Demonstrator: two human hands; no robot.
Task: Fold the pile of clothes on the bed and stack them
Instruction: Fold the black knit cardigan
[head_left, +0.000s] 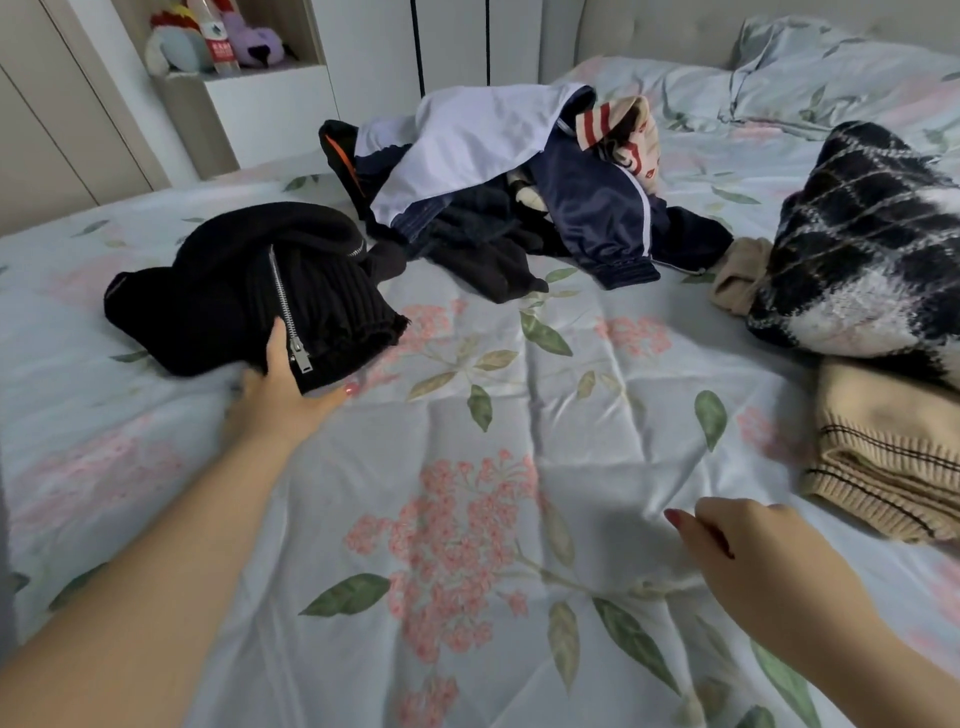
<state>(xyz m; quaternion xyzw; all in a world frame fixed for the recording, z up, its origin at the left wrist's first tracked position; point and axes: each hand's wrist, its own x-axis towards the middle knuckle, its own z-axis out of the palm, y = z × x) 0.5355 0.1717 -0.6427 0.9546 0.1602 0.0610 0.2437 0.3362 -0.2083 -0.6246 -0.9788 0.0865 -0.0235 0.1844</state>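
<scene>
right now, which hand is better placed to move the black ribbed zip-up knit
Left. The left hand grips the black ribbed zip-up knit at its hem; the right hand is empty, well apart.

text: none legible | red label (220, 51) on shelf (270, 78) item — characters too blurred

A pale blue bed cover (519, 364) is patterned with pink flowers; a black knit (234, 291), navy-and-white jacket (587, 208), checked sweater (862, 244) and beige knit (893, 447) are seen.

Left hand (283, 387) outstretched, fingers (344, 395) pinched; right hand (727, 540) low, loosely curled.
</scene>
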